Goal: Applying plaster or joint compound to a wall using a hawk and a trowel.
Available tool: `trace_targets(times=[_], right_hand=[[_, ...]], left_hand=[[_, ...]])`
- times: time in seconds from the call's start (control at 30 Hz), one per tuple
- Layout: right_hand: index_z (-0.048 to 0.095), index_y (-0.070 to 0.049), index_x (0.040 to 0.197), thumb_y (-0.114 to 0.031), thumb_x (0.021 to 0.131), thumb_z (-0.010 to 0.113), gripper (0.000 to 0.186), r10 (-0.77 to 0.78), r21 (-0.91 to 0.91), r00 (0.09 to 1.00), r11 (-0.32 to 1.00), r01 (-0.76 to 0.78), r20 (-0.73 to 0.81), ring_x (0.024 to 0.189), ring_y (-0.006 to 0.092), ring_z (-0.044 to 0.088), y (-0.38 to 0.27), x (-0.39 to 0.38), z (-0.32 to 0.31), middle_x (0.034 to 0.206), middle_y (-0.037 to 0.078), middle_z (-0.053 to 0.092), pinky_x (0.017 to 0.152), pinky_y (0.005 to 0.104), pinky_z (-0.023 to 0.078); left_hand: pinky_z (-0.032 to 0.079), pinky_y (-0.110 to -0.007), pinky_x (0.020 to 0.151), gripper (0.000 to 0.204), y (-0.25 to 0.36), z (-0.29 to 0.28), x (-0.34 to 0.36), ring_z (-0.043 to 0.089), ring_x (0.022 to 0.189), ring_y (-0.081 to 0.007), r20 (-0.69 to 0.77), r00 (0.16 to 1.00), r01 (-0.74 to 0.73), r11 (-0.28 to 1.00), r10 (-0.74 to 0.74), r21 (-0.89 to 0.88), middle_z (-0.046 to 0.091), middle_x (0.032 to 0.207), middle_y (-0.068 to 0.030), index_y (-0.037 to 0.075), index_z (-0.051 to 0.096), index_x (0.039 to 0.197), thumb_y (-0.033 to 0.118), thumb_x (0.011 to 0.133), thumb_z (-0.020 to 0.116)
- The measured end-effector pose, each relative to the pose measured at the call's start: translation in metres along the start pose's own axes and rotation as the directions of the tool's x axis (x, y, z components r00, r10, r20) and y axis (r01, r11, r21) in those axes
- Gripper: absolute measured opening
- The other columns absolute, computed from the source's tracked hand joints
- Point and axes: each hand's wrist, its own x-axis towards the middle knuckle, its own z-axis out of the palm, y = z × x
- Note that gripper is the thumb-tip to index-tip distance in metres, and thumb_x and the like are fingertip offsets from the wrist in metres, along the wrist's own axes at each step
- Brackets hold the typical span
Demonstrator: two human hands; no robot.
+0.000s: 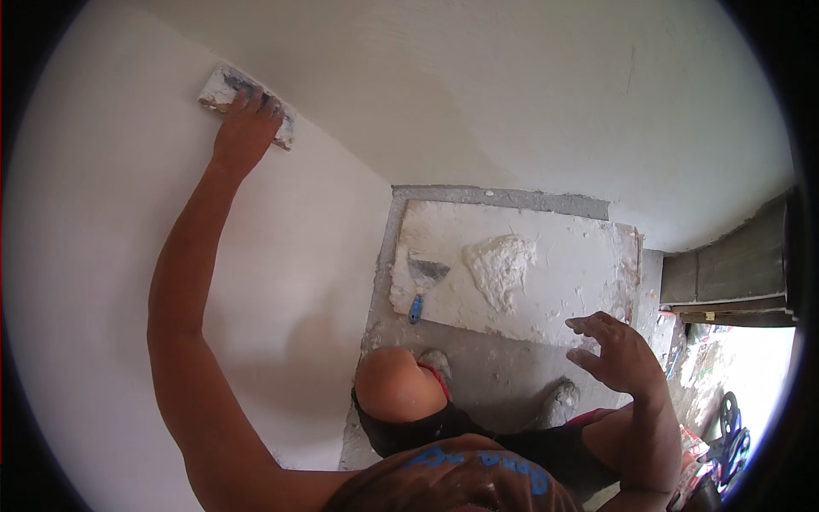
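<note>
My left hand is closed around the grip of a plastering trowel, a flat rectangular tool smeared with white plaster. The trowel lies against the pale left wall, close to the corner where two walls meet. Below me to the right, my right hand hangs in the air, fingers apart and slightly bent, holding nothing. Nearest to it is a plaster-covered board on the floor. A mound of wet white plaster sits on the board. Left of the mound rests a putty knife with a blue handle.
The second wall rises behind the board, with a darker damp-looking patch. My bent knee is beside the left wall, and my plaster-stained feet are on the grey floor. A bright opening and clutter appear at far right.
</note>
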Motion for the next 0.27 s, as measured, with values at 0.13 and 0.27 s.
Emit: trace_targets(times=[0.13, 0.27], right_hand=[[0.064, -0.01, 0.12, -0.023, 0.082, 0.075, 0.042, -0.009, 0.002, 0.999, 1.0, 0.009, -0.035, 0.098, 0.0328, 0.067, 0.003, 0.003, -0.003, 0.11, 0.015, 0.066, 0.086, 0.0409, 0.054], [0.066, -0.008, 0.12, -0.018, 0.08, 0.075, 0.042, 0.049, 0.081, 0.998, 0.995, -0.052, 0.035, 0.104, 0.0299, 0.066, -0.005, 0.011, -0.01, 0.116, 0.014, 0.067, 0.091, 0.0385, 0.052]], left_hand=[[0.034, -0.049, 0.112, 0.037, -0.002, 0.008, 0.007, 0.049, 0.131, -0.0278, 0.099, 0.995, -0.03, 0.998, 0.024, 0.053, 0.059, 0.135, -0.0044, 0.017, 0.063, 0.127, 0.019, 0.091, 0.056], [0.034, -0.049, 0.112, 0.038, -0.003, 0.009, 0.012, 0.05, 0.131, -0.0281, 0.199, 0.98, 0.012, 0.999, -0.019, 0.036, 0.058, 0.136, -0.0066, 0.018, 0.063, 0.127, 0.019, 0.09, 0.058]])
